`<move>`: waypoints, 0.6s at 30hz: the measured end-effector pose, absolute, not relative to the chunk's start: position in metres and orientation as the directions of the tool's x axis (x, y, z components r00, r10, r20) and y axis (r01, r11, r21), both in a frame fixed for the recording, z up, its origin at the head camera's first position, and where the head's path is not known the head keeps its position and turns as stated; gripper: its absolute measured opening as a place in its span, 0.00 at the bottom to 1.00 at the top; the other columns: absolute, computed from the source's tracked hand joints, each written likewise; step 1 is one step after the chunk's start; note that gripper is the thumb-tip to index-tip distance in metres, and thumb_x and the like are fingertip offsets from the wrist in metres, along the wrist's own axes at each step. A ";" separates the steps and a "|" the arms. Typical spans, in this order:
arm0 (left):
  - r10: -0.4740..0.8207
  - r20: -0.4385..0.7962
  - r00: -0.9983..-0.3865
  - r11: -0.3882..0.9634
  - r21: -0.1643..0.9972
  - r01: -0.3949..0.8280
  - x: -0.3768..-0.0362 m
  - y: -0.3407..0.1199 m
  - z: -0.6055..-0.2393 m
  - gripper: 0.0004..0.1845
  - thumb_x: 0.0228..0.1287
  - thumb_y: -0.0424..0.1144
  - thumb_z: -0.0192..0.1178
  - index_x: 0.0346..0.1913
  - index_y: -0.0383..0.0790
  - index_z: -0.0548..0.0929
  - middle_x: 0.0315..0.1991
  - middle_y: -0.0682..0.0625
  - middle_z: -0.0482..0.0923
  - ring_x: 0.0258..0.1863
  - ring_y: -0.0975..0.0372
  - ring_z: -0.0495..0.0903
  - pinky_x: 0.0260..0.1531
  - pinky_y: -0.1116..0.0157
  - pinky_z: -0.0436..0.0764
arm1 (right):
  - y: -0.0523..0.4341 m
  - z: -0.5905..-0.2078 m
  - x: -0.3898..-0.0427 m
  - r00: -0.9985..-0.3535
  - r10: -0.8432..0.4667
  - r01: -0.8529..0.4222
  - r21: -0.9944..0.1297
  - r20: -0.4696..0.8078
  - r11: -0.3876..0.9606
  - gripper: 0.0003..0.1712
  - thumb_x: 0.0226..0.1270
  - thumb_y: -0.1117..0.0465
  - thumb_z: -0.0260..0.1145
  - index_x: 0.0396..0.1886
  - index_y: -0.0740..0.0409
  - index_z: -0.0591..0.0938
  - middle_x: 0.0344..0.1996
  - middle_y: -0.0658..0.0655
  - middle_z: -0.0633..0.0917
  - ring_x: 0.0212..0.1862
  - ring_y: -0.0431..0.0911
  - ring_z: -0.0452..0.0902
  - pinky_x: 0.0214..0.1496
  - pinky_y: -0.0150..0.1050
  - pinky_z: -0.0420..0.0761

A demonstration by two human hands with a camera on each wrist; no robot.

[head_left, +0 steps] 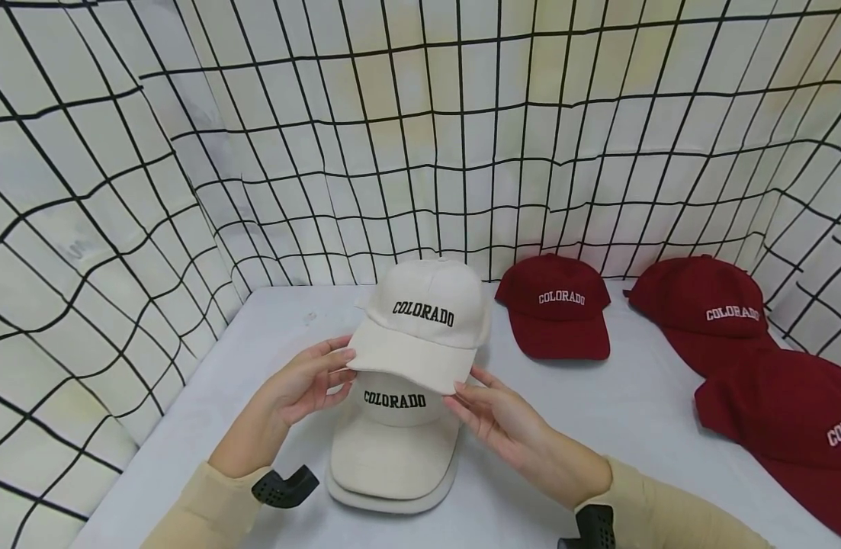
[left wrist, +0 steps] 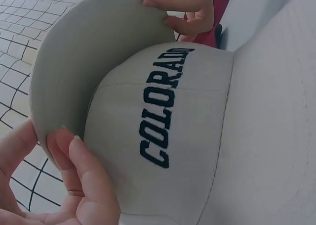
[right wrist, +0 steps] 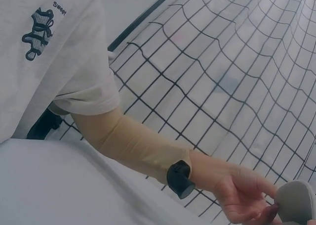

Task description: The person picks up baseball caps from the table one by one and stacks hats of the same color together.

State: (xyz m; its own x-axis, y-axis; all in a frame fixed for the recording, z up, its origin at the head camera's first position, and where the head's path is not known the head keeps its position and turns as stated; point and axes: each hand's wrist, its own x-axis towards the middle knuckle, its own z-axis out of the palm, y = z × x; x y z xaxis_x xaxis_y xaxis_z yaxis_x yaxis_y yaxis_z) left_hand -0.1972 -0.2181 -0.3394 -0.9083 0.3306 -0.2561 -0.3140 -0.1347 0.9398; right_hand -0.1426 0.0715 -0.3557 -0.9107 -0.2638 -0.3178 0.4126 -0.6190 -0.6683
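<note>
We hold the top cream cap [head_left: 423, 324] by its brim, left hand [head_left: 303, 385] and right hand [head_left: 505, 419] both pinching, just above the cream stack [head_left: 393, 450]; we judge lowering it squarely comes next

Three dark red caps lettered COLORADO in white lie on a pale grey table [head_left: 221, 396]. One red cap [head_left: 553, 305] sits at the back edge, right of the middle. A second [head_left: 701, 305] lies in the back right corner. The third [head_left: 791, 427] lies along the right edge, touching the second. A white cloth with a black grid [head_left: 255, 152] hangs behind and at both sides.
</note>
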 end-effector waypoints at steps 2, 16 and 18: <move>0.336 -0.263 -0.904 -0.126 0.939 -0.320 -0.196 -0.220 -0.339 0.34 0.76 0.38 0.58 0.76 0.34 0.55 0.41 0.55 0.82 0.38 0.68 0.81 0.38 0.70 0.82 | 0.071 -0.356 -0.142 -0.908 -0.275 0.420 -0.670 -0.317 -0.613 0.38 0.79 0.74 0.51 0.82 0.63 0.48 0.65 0.68 0.68 0.50 0.45 0.82 0.59 0.36 0.79; 0.389 -0.281 -0.878 -0.070 0.941 -0.332 -0.193 -0.236 -0.350 0.34 0.74 0.37 0.60 0.74 0.36 0.55 0.38 0.54 0.82 0.37 0.67 0.82 0.36 0.70 0.83 | 0.066 -0.367 -0.135 -0.894 -0.337 0.442 -0.694 -0.294 -0.569 0.38 0.78 0.74 0.54 0.81 0.61 0.50 0.53 0.62 0.77 0.48 0.44 0.82 0.59 0.38 0.79; 0.405 -0.274 -0.872 -0.054 0.945 -0.322 -0.193 -0.238 -0.351 0.32 0.74 0.37 0.61 0.72 0.36 0.56 0.38 0.55 0.82 0.37 0.67 0.82 0.36 0.70 0.83 | 0.065 -0.369 -0.135 -0.895 -0.328 0.442 -0.693 -0.302 -0.569 0.39 0.78 0.74 0.55 0.81 0.61 0.49 0.53 0.63 0.76 0.48 0.45 0.83 0.59 0.39 0.80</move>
